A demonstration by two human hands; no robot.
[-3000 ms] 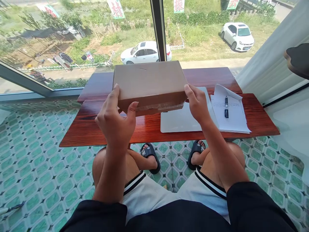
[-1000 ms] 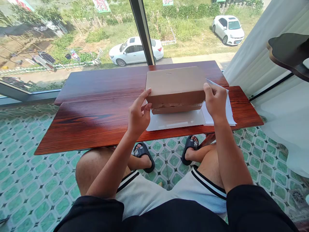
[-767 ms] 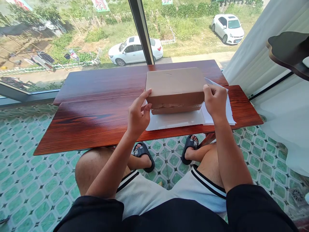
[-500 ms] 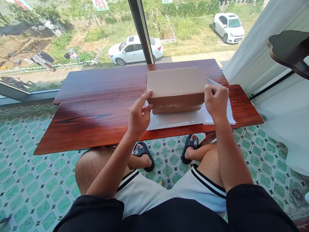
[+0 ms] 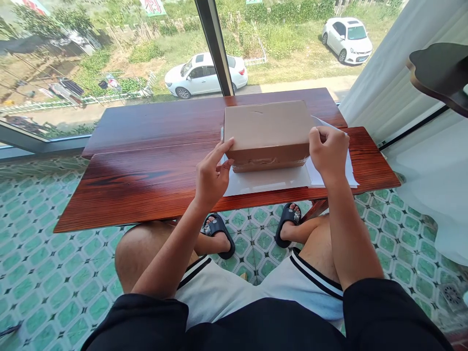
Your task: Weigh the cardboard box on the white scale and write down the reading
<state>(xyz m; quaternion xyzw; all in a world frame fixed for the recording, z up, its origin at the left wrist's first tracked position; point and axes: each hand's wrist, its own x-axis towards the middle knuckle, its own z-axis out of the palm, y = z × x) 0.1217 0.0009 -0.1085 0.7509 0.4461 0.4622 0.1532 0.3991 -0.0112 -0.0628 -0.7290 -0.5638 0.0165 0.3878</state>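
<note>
A closed brown cardboard box [image 5: 268, 124] rests on white sheets on the table, its long side facing me. Crinkled clear tape runs along its front face. With thumb and fingers, my left hand [image 5: 214, 175] grips the box's front left corner. My right hand [image 5: 329, 148] is curled closed at the front right corner, its thumb and bent forefinger against the edge; its other fingers are hidden behind the hand. Under the box's front lies a glossy white sheet [image 5: 266, 181], and loose white paper [image 5: 315, 176] shows beneath my right hand.
The reddish-brown wooden table [image 5: 146, 180] stretches to the left, with a seam along its length. Beyond it are a window frame [image 5: 215, 48] and parked cars outside. A white curtain [image 5: 413, 161] and a dark scalloped object [image 5: 438, 73] are at right. My knees are close below the front edge.
</note>
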